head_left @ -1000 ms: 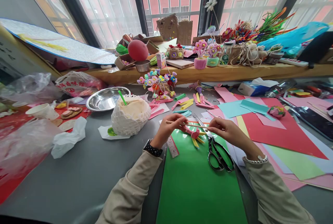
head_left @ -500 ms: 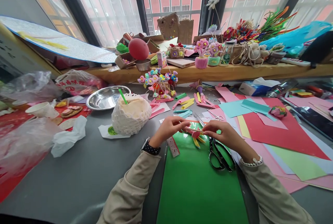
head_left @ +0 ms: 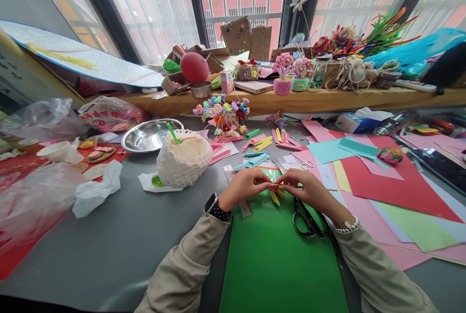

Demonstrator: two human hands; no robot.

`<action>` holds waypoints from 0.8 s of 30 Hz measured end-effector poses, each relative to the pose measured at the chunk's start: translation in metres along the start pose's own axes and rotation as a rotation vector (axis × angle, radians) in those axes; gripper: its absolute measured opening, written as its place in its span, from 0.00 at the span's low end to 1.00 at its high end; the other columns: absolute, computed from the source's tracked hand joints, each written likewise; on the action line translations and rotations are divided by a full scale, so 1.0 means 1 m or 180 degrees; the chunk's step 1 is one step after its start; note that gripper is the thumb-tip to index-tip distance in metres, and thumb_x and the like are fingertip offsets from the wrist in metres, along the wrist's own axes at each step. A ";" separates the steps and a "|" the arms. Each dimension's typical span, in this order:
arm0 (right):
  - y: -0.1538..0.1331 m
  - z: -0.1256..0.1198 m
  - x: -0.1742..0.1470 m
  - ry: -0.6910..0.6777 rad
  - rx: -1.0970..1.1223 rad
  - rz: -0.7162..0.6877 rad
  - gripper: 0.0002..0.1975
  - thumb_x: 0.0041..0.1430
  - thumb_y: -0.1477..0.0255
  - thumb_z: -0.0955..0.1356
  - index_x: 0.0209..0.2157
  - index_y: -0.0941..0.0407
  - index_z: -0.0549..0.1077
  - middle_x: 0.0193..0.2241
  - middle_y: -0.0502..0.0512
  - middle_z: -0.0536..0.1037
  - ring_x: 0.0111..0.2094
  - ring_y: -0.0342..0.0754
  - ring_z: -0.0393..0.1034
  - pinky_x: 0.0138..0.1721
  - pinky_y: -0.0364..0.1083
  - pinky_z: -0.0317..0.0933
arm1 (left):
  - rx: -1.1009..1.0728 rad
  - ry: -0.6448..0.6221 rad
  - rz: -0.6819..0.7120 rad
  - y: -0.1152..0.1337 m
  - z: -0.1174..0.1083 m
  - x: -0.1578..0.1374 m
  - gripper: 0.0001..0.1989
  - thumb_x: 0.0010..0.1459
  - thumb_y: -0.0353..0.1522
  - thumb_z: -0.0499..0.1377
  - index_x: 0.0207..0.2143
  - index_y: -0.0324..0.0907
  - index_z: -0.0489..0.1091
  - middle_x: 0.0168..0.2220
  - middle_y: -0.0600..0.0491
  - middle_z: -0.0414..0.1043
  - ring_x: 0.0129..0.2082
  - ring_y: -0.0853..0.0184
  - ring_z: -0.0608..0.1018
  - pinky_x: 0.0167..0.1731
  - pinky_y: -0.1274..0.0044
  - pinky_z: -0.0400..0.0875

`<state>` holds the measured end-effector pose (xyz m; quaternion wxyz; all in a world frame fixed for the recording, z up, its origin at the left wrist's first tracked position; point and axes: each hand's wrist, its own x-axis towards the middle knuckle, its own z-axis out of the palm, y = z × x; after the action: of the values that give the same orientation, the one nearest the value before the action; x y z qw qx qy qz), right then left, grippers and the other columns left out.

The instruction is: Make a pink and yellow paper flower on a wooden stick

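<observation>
My left hand (head_left: pixel 247 188) is closed in a pinch on a small pink paper piece (head_left: pixel 274 187), mostly covered by the fingertips. Meeting it from the other side, my right hand (head_left: pixel 309 188) pinches a thin wooden stick (head_left: pixel 329 189), whose end sticks out to the right past the fingers. Just below the fingertips, yellow folded strips (head_left: pixel 274 199) lie on a green mat (head_left: pixel 284 264). Black-handled scissors (head_left: pixel 304 223) rest on the mat under my right hand, their blades partly hidden. A printed ruler (head_left: pixel 246 209) lies partly beneath my left hand.
Folded paper strips (head_left: pixel 262 144) and small scissors (head_left: pixel 304 161) lie beyond my hands. Coloured paper sheets (head_left: pixel 382 182) spread at right. A net-wrapped coconut (head_left: pixel 184 160) with a green straw and a metal plate (head_left: pixel 140 138) stand at left. A wooden ledge (head_left: pixel 309 97) holds crafts.
My hands have come together, the left moving right and the right slightly left. The stick, earlier seen between them, now pokes out to the right of my right hand.
</observation>
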<state>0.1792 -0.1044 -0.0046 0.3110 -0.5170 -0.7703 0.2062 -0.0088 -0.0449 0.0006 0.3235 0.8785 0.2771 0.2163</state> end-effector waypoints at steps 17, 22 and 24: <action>0.002 0.012 -0.002 0.0926 -0.0844 -0.0788 0.08 0.57 0.73 0.62 0.36 0.55 0.72 0.28 0.55 0.72 0.32 0.45 0.67 0.31 0.44 0.63 | 0.0989 0.0828 0.0428 -0.003 0.010 -0.001 0.09 0.55 0.35 0.53 0.34 0.43 0.71 0.34 0.54 0.75 0.33 0.70 0.75 0.33 0.79 0.66; 0.003 0.013 -0.001 0.0948 -0.1014 -0.0807 0.09 0.57 0.72 0.61 0.36 0.57 0.71 0.29 0.56 0.73 0.32 0.46 0.67 0.31 0.44 0.63 | 0.1899 0.0989 0.0797 -0.007 0.016 -0.002 0.11 0.57 0.35 0.50 0.36 0.43 0.70 0.30 0.52 0.73 0.28 0.70 0.75 0.26 0.80 0.65; 0.004 0.013 -0.001 0.0941 -0.1068 -0.0792 0.09 0.57 0.72 0.61 0.36 0.57 0.71 0.28 0.56 0.73 0.32 0.46 0.68 0.30 0.44 0.63 | 0.2131 0.0993 0.0907 -0.007 0.018 -0.002 0.11 0.58 0.34 0.48 0.36 0.42 0.70 0.28 0.52 0.73 0.27 0.70 0.74 0.25 0.80 0.64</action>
<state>0.1730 -0.1041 -0.0165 0.3531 -0.4872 -0.7976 -0.0422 -0.0027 -0.0496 -0.0170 -0.0601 0.9217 0.2535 0.2876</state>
